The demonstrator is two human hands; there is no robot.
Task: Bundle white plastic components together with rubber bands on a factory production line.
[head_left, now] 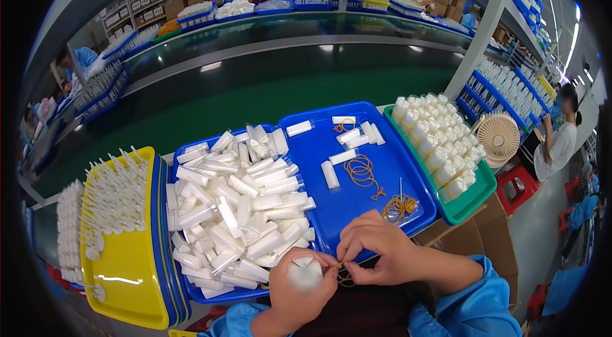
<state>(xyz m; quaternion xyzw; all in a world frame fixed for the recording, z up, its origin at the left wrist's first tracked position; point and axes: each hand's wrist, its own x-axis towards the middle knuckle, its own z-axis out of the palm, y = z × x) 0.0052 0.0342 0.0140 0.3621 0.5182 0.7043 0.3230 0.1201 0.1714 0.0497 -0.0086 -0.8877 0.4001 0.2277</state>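
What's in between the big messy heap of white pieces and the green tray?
In the head view, a blue tray lies between them, with a few loose white pieces and orange rubber bands in it.

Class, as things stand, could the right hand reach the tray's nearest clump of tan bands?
Probably yes: the clump of bands lies in the open blue tray just beyond the right hand, nothing visibly between, though that hand pinches another band.

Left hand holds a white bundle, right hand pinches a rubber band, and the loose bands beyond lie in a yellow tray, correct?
Not yellow: the head view shows the loose bands in a blue tray. The left hand holds a white bundle and the right hand pinches a rubber band.
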